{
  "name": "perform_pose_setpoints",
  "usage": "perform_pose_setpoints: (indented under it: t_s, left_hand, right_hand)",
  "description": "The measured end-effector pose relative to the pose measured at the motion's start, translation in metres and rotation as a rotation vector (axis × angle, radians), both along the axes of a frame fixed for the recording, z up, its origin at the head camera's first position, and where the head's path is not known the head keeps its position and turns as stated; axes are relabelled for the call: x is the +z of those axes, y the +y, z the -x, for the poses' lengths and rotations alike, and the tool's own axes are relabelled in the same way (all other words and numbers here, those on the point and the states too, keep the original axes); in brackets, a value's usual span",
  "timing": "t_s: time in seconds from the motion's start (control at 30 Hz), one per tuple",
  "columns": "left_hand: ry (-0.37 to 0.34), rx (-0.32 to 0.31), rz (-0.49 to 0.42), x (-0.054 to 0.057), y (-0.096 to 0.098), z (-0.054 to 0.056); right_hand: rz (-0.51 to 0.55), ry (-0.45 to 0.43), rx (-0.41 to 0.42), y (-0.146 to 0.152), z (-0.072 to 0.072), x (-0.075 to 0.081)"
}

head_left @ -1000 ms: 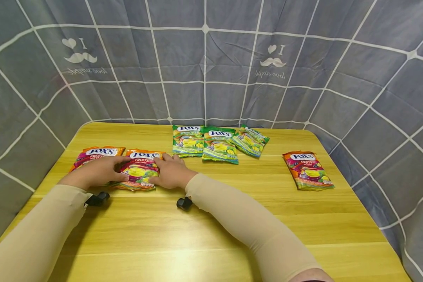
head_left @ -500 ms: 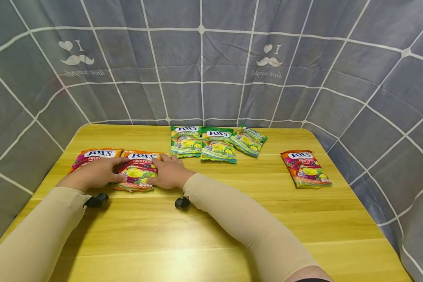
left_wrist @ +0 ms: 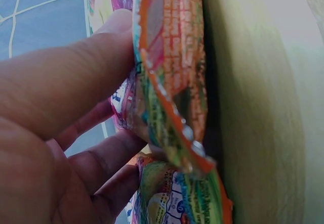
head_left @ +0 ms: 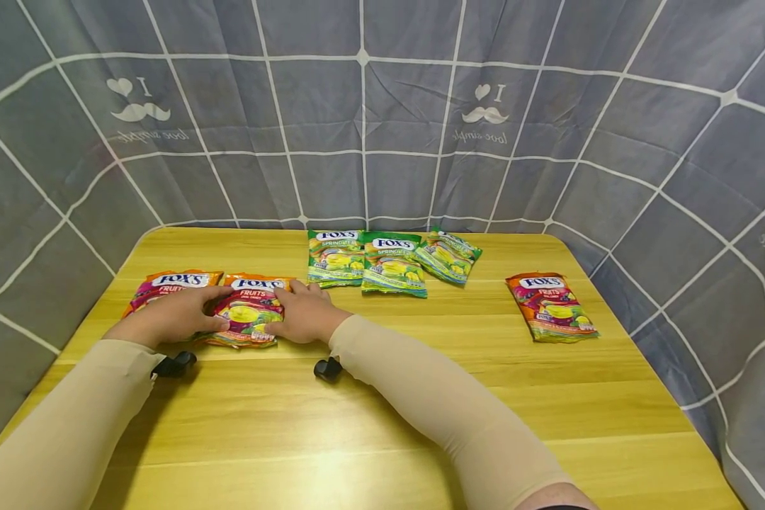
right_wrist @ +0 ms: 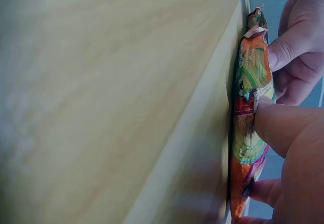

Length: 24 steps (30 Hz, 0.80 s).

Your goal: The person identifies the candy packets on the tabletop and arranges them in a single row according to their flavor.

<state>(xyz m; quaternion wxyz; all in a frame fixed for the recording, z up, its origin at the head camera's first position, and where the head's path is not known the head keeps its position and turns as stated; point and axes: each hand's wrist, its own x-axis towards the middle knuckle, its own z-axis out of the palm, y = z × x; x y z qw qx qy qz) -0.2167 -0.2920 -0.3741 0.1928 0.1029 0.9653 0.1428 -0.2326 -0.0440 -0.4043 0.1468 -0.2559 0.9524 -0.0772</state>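
A red and orange FOX'S Fruits candy bag [head_left: 248, 312] lies face up on the table, between both hands. At its left edge the left hand [head_left: 171, 313] touches it, with thumb and fingers spread; in the left wrist view its thumb [left_wrist: 109, 44] rests against the bag. The right hand [head_left: 307, 312] touches the opposite edge, its fingers along the upper right side. In the right wrist view a thumb [right_wrist: 286, 125] presses the wrapper. A second Fruits bag [head_left: 181, 280] sits just left, partly covered by the left hand.
Three green FOX'S Spring Tea bags [head_left: 392, 265] lie at the back middle, the rightmost one tilted. Another Fruits bag [head_left: 551, 306] is at the right. A grey curtain [head_left: 408, 106] with white lines surrounds the wooden table [head_left: 382, 425] at the back and sides.
The whole head view has shifted slightly. Both hands keep their places on the Fruits bag, and no bag has visibly moved on the table.
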Motion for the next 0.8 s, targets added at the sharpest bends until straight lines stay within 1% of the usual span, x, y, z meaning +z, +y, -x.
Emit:
perform_pose_setpoints:
  t_s: [0.17,0.3,0.37,0.5,0.6,0.67,0.8]
  left_hand:
    - [-0.005,0.003,0.017,0.001,0.001,0.001]
    - [0.000,-0.009,0.023,0.002,0.001,0.001]
    - [0.001,-0.017,0.023,0.003,0.003,0.002]
    - [0.000,-0.013,0.028,0.006,0.009,0.003]
    - [0.028,-0.014,0.033,0.009,0.017,0.003]
    - [0.066,-0.024,0.034,0.012,0.026,0.003]
    - [0.151,-0.057,0.030,0.014,0.051,0.003]
  right_hand:
    - [0.004,-0.013,-0.006,0.001,0.000,0.000]
    - [0.006,-0.022,-0.005,0.002,0.000,0.001]
    - [0.013,-0.024,0.000,0.006,0.000,0.001]
    - [0.047,-0.022,0.020,0.018,0.000,0.003]
    - [0.072,-0.007,0.038,0.032,-0.001,0.007]
    - [0.077,-0.004,0.044,0.044,-0.001,0.011]
    - [0.093,-0.005,0.049,0.075,-0.001,0.019]
